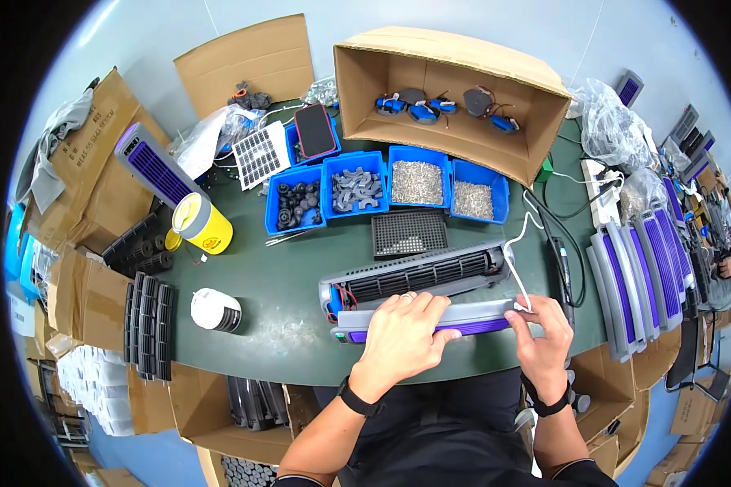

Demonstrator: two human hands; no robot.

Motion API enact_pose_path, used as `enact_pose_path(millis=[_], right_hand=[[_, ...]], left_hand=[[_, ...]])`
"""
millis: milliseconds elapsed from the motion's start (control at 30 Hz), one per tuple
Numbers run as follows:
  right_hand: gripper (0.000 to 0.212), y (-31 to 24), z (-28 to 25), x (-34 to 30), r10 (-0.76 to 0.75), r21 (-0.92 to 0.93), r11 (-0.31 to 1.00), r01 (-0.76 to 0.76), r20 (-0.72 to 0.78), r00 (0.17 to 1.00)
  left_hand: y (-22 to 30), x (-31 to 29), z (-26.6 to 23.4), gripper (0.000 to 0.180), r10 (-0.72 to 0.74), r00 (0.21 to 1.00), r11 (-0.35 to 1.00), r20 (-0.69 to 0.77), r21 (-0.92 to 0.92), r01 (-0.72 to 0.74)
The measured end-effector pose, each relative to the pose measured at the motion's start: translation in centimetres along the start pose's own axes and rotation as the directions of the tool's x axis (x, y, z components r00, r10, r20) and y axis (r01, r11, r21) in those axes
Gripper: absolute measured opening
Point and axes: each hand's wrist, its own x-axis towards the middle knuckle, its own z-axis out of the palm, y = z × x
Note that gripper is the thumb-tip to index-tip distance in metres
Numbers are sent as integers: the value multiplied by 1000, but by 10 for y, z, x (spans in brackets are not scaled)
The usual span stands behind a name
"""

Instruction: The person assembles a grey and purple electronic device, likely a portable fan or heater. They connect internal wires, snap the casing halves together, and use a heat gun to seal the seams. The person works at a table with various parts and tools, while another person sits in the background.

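Observation:
A small grey tower fan housing (333, 292) lies opened on the table in front of me, with a long black ribbed fan roller (422, 280) inside. Along its near side is a grey and purple cover (487, 315), tilted on its long edge. My left hand (404, 331) grips this cover left of its middle, fingers over the top edge and thumb against the purple face. At the right end, my right hand (546, 334) pinches the white power cord (512, 264) beside the cover's end. Red wires (347, 298) show at the housing's left end.
Blue bins (355, 191) of screws and dark parts stand beyond a black grid tray (409, 234). An electric screwdriver (562, 264) lies right, before stacked purple-grey fans (638, 276). Left are a white tub (216, 310), a yellow container (203, 223) and black rollers (148, 325).

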Motion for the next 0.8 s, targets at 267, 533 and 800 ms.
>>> enact_pose_path(millis=[267, 533, 800], right_hand=[[15, 3, -3, 0, -82, -62, 995, 81, -9, 997], [15, -32, -13, 39, -186, 50, 980, 193, -120, 975], [34, -6, -8, 75, 163, 164, 970, -180, 113, 980]], left_hand=[[1, -1, 1, 46, 15, 1000, 1000, -3, 6, -15], [1, 3, -5, 46, 16, 999, 1000, -36, -21, -17], [5, 3, -2, 47, -16, 1000, 1000, -7, 0, 16]])
